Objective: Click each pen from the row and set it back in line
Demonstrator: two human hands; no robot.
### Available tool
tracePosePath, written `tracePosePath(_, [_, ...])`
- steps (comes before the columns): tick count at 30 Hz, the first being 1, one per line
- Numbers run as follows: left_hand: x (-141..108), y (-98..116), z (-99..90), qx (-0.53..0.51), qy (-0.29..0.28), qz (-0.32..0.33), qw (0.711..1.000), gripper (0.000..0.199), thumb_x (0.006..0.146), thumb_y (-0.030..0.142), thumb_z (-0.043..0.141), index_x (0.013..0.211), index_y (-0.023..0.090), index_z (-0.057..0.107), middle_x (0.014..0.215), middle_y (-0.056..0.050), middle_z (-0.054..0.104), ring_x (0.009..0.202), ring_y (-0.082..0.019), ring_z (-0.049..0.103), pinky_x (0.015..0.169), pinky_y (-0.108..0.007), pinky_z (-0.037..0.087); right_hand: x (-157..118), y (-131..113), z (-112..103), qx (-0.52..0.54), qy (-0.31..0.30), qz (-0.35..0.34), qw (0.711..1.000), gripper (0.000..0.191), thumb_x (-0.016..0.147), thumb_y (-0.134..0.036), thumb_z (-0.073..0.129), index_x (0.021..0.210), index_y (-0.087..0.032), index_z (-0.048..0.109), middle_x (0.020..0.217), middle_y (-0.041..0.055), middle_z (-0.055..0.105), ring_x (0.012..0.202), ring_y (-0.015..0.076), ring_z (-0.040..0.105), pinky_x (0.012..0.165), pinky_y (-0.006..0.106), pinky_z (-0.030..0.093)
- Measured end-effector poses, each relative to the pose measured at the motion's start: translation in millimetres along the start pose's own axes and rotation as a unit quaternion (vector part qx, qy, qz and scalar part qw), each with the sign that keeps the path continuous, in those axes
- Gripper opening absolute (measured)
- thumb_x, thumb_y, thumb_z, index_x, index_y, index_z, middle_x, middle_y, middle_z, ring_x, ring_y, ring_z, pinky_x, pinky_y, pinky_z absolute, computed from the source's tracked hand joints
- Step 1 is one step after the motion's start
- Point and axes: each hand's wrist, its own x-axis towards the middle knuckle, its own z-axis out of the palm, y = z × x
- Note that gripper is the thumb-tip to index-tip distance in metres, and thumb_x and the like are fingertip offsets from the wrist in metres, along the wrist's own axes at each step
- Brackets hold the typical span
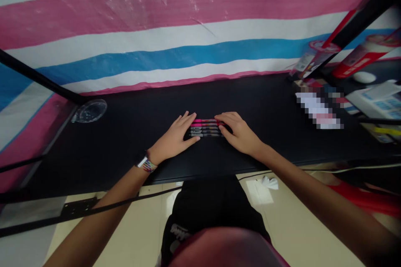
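A row of several pens [205, 127] lies side by side on the black tabletop, in front of me. The pens at the far side have pink parts, the nearer ones grey clips and dark barrels. My left hand [175, 135] rests at their left ends, fingers stretched and thumb spread toward the near side. At the right ends, my right hand [239, 133] has its fingers and thumb bent around the pens, hiding their tips. A woven bracelet [149, 165] and a band with a white face are on my left wrist.
A clear plastic lid [90, 111] lies at the left. On the right stand a lidded cup [313, 58] with a red straw, a red-and-white cup [360, 56], a white rounded object [364, 77] and papers [319, 110]. Striped sheeting [188, 54] hangs behind the tabletop [140, 108].
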Motion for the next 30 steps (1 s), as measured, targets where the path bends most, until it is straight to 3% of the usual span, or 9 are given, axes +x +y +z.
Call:
tracePosePath(7, [-5, 3, 10.6, 0.043, 0.010, 0.018, 0.999, 0.073, 0.117, 0.055, 0.049, 0.181, 0.024, 0.031, 0.188, -0.012, 0.034, 0.178, -0.032, 0.023, 0.147, -0.057, 0.021, -8, -1, -3, -0.054, -0.044, -0.046, 0.997, 0.050, 0.114, -0.035, 0.060, 0.158, -0.012, 0.066, 0.160, 0.0214, 0.067, 0.152, 0.0420, 0.057, 0.127, 0.068, 0.052])
tracePosePath(13, [-13, 17, 17.0, 0.049, 0.026, 0.003, 0.998, 0.069, 0.120, 0.047, 0.043, 0.180, 0.017, 0.031, 0.187, -0.015, 0.035, 0.177, -0.030, 0.028, 0.147, -0.054, 0.024, -3, 5, -13, -0.086, -0.087, -0.075, 0.990, 0.051, 0.117, -0.034, 0.055, 0.162, -0.013, 0.064, 0.167, 0.0214, 0.061, 0.152, 0.0414, 0.058, 0.128, 0.067, 0.052])
tracePosePath(18, [-13, 19, 17.1, 0.040, 0.036, 0.002, 0.999, 0.067, 0.119, 0.048, 0.045, 0.180, 0.023, 0.033, 0.186, -0.013, 0.038, 0.177, -0.031, 0.030, 0.146, -0.056, 0.027, -1, 9, -17, -0.100, -0.098, -0.097, 0.985, 0.051, 0.118, -0.035, 0.053, 0.162, -0.012, 0.063, 0.166, 0.0218, 0.062, 0.150, 0.0415, 0.059, 0.127, 0.067, 0.052])
tracePosePath(23, [-11, 19, 13.5, 0.036, 0.032, -0.005, 0.999, 0.071, 0.117, 0.051, 0.050, 0.180, 0.024, 0.034, 0.187, -0.012, 0.037, 0.177, -0.033, 0.028, 0.146, -0.059, 0.027, -5, 10, -17, -0.094, -0.086, -0.109, 0.986, 0.055, 0.115, -0.039, 0.059, 0.166, -0.017, 0.056, 0.174, 0.0219, 0.053, 0.157, 0.0428, 0.054, 0.128, 0.068, 0.050])
tracePosePath(26, [-11, 18, 11.3, 0.034, 0.032, -0.010, 0.999, 0.070, 0.116, 0.054, 0.051, 0.177, 0.023, 0.038, 0.187, -0.013, 0.037, 0.177, -0.034, 0.028, 0.145, -0.059, 0.028, -8, 4, -18, -0.093, -0.065, -0.150, 0.982, 0.045, 0.113, -0.036, 0.064, 0.154, -0.017, 0.066, 0.168, 0.0218, 0.058, 0.157, 0.0433, 0.053, 0.126, 0.067, 0.051])
tracePosePath(30, [-10, 17, 9.6, 0.015, 0.043, -0.019, 0.999, 0.068, 0.115, 0.058, 0.052, 0.174, 0.025, 0.041, 0.186, -0.015, 0.038, 0.176, -0.036, 0.030, 0.144, -0.062, 0.030, -9, -5, -20, -0.086, -0.042, -0.204, 0.974, 0.022, 0.111, -0.026, 0.066, 0.128, -0.018, 0.077, 0.142, 0.0175, 0.074, 0.139, 0.0386, 0.064, 0.115, 0.059, 0.059])
